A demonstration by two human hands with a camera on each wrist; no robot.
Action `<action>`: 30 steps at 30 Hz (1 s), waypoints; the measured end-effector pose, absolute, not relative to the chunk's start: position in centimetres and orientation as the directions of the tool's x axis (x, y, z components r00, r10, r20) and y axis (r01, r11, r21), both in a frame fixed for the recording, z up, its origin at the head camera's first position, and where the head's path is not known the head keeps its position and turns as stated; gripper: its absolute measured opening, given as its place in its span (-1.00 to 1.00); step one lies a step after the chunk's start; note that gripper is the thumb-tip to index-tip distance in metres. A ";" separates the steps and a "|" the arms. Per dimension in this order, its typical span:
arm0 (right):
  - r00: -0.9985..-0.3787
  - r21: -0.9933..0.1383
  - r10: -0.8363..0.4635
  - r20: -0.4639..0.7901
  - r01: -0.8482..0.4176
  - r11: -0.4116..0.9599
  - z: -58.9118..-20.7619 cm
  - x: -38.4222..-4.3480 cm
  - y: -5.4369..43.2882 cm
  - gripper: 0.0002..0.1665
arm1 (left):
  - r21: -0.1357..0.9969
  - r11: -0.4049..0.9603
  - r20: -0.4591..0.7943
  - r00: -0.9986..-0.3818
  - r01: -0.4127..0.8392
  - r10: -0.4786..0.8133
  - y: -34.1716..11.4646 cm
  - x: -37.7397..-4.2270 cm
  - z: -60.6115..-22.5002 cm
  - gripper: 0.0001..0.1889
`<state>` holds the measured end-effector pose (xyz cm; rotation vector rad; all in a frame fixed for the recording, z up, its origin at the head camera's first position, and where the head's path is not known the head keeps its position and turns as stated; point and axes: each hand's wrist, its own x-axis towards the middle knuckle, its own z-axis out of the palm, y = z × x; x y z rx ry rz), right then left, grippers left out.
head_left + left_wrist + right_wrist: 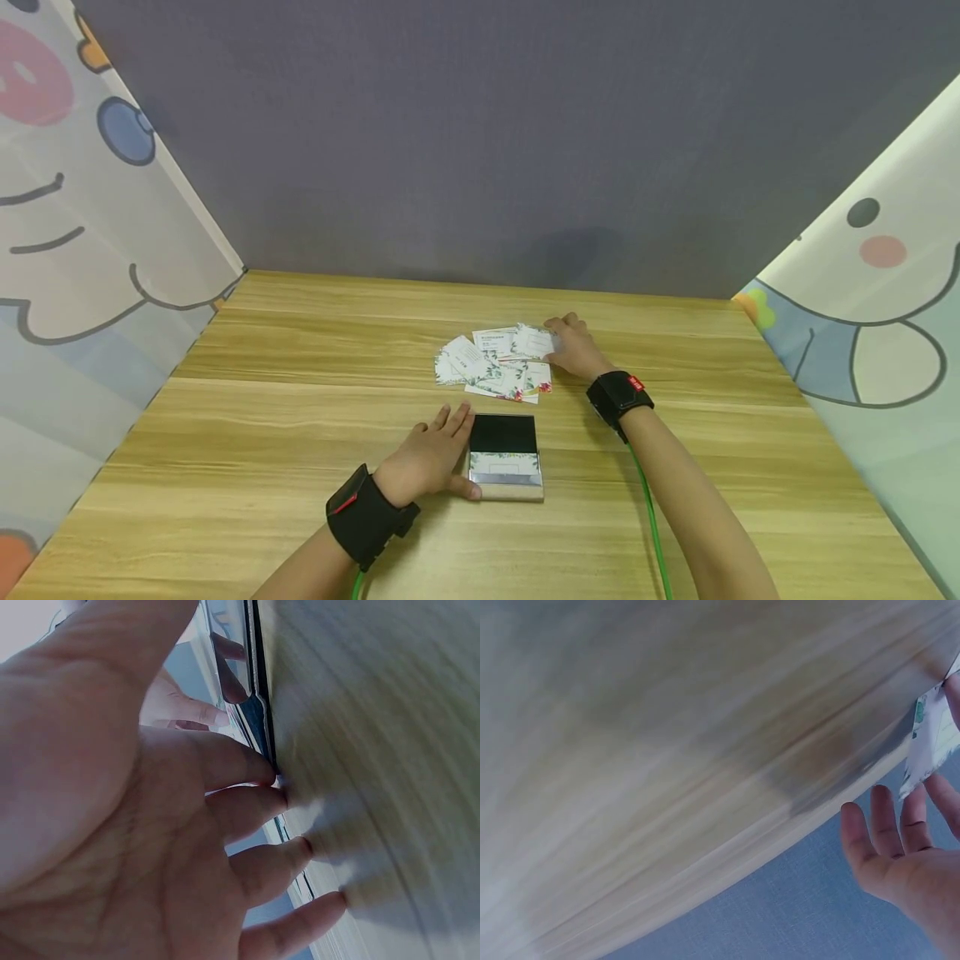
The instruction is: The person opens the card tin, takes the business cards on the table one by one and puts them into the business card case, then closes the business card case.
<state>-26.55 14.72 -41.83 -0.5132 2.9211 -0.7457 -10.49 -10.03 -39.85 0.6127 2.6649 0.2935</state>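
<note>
A card case [503, 433] lies with its dark lid folded back on the table, and a white card with a leafy print [495, 463] shows in its tray. My left hand [427, 460] rests along the case's left side, fingers stretched out and their tips on the wood, the thumb at the near left corner. Beyond the case is a loose pile of floral business cards [480, 367]. At the pile's right end, my right hand [576, 346] pinches a business card [928, 742] between thumb and index finger; the other fingers are spread in the right wrist view.
The wooden table [285, 400] runs back to a grey upright panel [480, 167]. Cartoon-printed sheets [885, 292] stand along both sides. A green cable [654, 525] trails from the right wrist strap, and another from the left.
</note>
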 end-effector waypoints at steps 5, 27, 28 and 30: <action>-0.945 -0.458 -0.326 0.021 -0.299 0.837 -41.8 -26.6 14.7 -0.37 | 0.288 0.882 -0.321 -0.831 0.372 0.455 -10.0 -10.4 -39.8 0.06; -0.936 -0.538 -0.322 0.142 -0.346 0.769 -40.8 -25.7 14.6 -0.71 | 0.285 0.883 -0.319 -0.832 0.373 0.454 -10.0 -10.4 -39.8 0.06; -0.937 -0.539 -0.318 0.144 -0.344 0.769 -40.7 -25.7 14.6 -0.71 | 0.288 0.883 -0.319 -0.832 0.371 0.454 -10.0 -10.4 -39.8 0.06; -0.939 -0.537 -0.311 0.146 -0.339 0.772 -40.6 -25.5 14.5 -0.72 | 0.293 0.882 -0.318 -0.833 0.369 0.454 -10.0 -10.4 -39.7 0.06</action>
